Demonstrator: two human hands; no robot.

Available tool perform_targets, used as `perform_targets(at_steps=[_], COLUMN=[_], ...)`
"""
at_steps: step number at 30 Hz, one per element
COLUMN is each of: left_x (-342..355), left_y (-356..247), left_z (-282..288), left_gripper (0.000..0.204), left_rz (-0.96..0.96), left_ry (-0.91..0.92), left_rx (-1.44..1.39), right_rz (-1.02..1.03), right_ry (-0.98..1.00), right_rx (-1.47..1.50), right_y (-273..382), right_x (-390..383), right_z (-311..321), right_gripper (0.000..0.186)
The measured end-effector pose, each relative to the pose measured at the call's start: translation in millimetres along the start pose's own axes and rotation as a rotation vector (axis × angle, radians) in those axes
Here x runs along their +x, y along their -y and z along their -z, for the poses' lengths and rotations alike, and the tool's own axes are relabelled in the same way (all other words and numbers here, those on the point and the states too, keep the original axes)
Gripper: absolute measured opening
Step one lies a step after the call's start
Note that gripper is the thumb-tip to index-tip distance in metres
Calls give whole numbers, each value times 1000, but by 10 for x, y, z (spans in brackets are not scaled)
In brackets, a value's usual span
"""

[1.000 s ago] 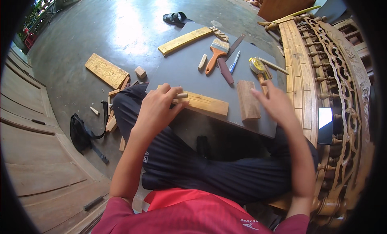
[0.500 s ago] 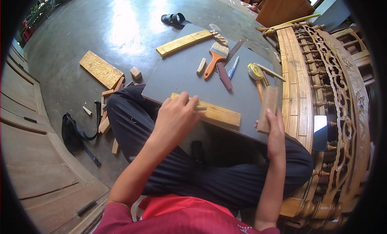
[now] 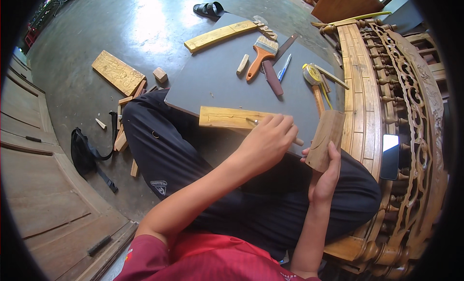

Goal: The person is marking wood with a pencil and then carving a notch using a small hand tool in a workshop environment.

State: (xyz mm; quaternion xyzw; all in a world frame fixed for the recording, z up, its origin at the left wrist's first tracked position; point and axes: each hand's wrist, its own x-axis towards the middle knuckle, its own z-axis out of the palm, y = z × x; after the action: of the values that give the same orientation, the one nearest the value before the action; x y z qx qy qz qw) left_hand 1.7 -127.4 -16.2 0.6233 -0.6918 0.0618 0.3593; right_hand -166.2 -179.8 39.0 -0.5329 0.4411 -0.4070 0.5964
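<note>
My left hand (image 3: pixel 270 141) is closed around a carving chisel (image 3: pixel 252 121). Its metal tip points left over a yellowish wooden board (image 3: pixel 222 117), and the butt of its wooden handle sticks out toward my right hand. I cannot tell whether the tip touches the wood. The board lies along the near edge of a grey tabletop (image 3: pixel 193 90). My right hand (image 3: pixel 326 178) grips a thick brown wooden block (image 3: pixel 326 138), held upright just right of the chisel's handle, with fingers wrapped round its lower part.
Farther back on the tabletop lie a carved wooden strip (image 3: pixel 220 35), a brush (image 3: pixel 261 58), a small wood piece (image 3: pixel 242 64), a blue pen (image 3: pixel 285 68) and a tape measure (image 3: pixel 312 74). A wooden bench (image 3: pixel 355 87) bears a phone (image 3: pixel 389 157). Carved board (image 3: pixel 118 73) and black bag (image 3: pixel 84 153) lie left.
My left hand has moved right along the board with the chisel, whose metal tip now shows. The block in my right hand has turned, showing a broader face.
</note>
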Motion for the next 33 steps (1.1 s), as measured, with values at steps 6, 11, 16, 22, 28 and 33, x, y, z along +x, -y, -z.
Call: perform_targets(at_steps=[6,11,16,22,28,33], left_x=[97,101,45,-31,29,91], left_y=[52,48,65,-16,-117,-50], left_z=[-18,-73,-49,7,25,-149], left_gripper=[19,22,28,33,36,41], left_rz=[55,178,180,104,41,27], left_ry=[-12,-53,-7,51,-89,-70], left_rx=[0,86,133,31,61,27], right_rz=[16,40,47,53,42,61], right_ry=[26,47,56,60,34,6], right_rx=[-36,-74,-78,-72,-50,-26], right_y=[-42,-85,-81,-72,-44,-44], right_x=[7,32,28,33,29,35], right_z=[-27,-39,-45,-42,-41,-60], right_gripper=[44,42,40,40,54,53])
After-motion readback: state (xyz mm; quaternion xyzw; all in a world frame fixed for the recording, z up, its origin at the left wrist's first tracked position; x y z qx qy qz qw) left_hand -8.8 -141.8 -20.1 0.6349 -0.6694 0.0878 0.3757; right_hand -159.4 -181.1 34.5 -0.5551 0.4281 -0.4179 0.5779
